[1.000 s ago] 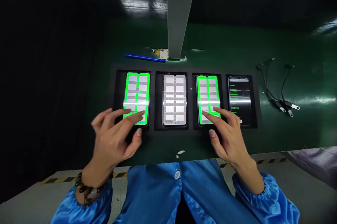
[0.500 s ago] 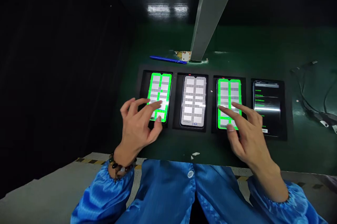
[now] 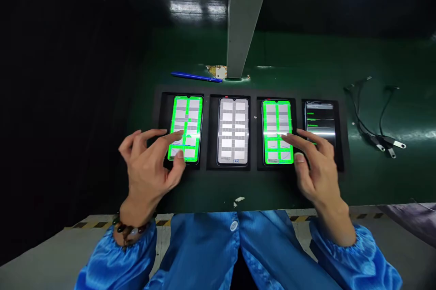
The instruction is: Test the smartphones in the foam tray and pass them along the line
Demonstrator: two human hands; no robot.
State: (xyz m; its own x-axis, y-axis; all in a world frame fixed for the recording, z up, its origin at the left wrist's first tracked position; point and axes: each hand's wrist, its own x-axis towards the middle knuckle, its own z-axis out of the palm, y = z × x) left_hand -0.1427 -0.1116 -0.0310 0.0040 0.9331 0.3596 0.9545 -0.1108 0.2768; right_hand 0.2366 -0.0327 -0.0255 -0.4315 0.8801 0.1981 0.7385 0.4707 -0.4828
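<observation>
Both fingertips sit lower on their screens than half a second ago, and more green now fills the bottom rows of both grids; the view has swung back to the left. left hand [image 3: 150,163] is spread wide and holds nothing, index tip on the lower middle of the leftmost phone [image 3: 186,117], thumb down at that phone's bottom edge, other fingers lifted off to the left. right hand [image 3: 315,167] is also spread wide and empty, index tip touching the third phone [image 3: 276,120] just below its middle, thumb beside its lower right corner, remaining fingers hanging over the lower part of the fourth phone [image 3: 320,120], can't tell if they touch it. Four phones lie face up side by side, each in its own pocket of a black holder [image 3: 207,174] on the green bench [image 3: 306,63]. Leftmost and third show green-bordered grids, second phone [image 3: 233,131] shows a plain grey and white grid, fourth shows a dark screen with green text lines. bead bracelet [image 3: 127,231] on the left wrist. blue pen [image 3: 195,76] lies behind the holder, near the foot of a grey post [image 3: 243,17]. cables [image 3: 378,135] lie loose to the right, well apart from the phones. white scrap [image 3: 238,199] near the bench's front edge
</observation>
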